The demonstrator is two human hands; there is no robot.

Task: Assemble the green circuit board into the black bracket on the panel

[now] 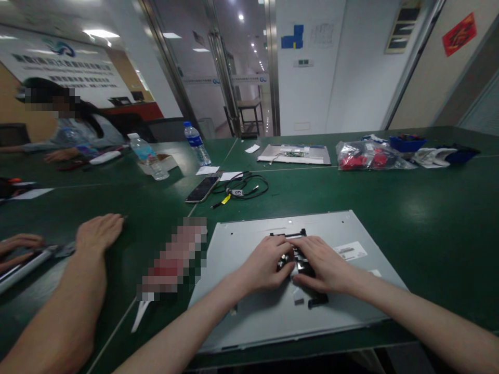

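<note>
A flat grey metal panel (253, 322), like the back of a display screen, lies on the green table before me. Over its middle, my left hand (268, 262) has its thumb and fingers curled round a small shiny metal piece (284, 261). Close beside it, my right hand (322, 265) bends its fingers round a black part (304, 266); the fingers partly hide both pieces. A black bracket (303, 232) shows just beyond my fingertips. Nearer to me on the panel are a small grey block (298, 298) and a short black piece (318, 301).
A co-worker's arm (74, 291) reaches in from the left, near a blurred red-and-white packet (171, 259). Ahead are a phone (202, 188), a coiled black cable (249, 193), two water bottles (197, 144), another panel (294, 154) and a plastic bag (370, 157). Another person (78, 119) sits far left.
</note>
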